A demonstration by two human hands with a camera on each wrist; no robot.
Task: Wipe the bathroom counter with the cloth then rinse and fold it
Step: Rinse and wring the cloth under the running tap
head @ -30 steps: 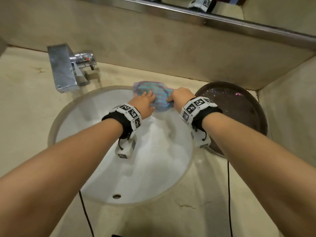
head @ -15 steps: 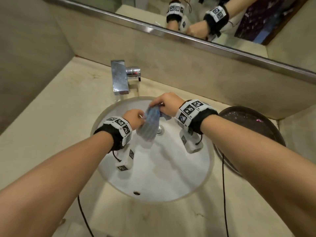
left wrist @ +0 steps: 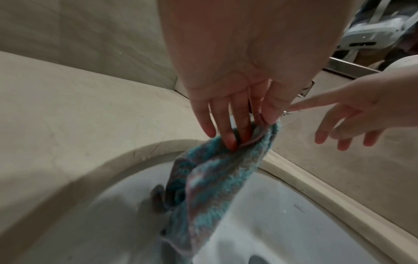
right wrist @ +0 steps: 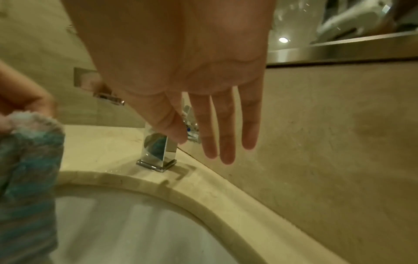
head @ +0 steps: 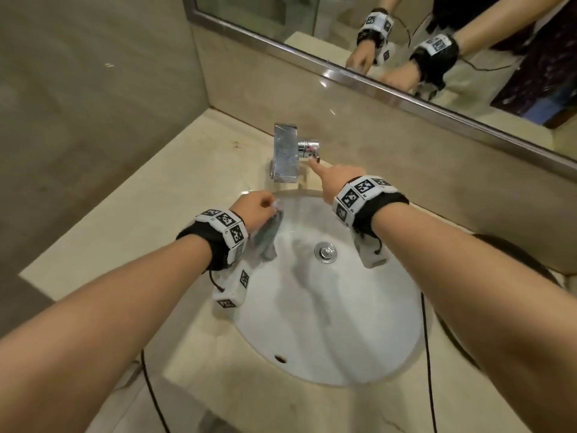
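Observation:
A blue and grey striped cloth [head: 269, 237] [left wrist: 210, 180] [right wrist: 27, 171] hangs into the white sink [head: 327, 323] at its back left rim. My left hand [head: 254, 209] [left wrist: 237, 128] pinches its top edge between thumb and fingers. The right hand [head: 331, 179] [right wrist: 210, 135] holds nothing, its fingers straight. Its index finger reaches to the chrome tap handle [head: 309, 148] at the right side of the square tap [head: 285, 154] [right wrist: 158, 150]. No water runs from the spout.
The beige stone counter [head: 150, 220] surrounds the sink, with a wall at the left and a splashback under the mirror [head: 406, 35] behind. A dark round tray [head: 512, 257] sits at the right, partly hidden by my right arm. Cables hang from both wrists.
Both hands gripped the cloth over the sink before. The right hand has let go and moved up to the tap handle. The left hand keeps the cloth, now hanging at the left rim.

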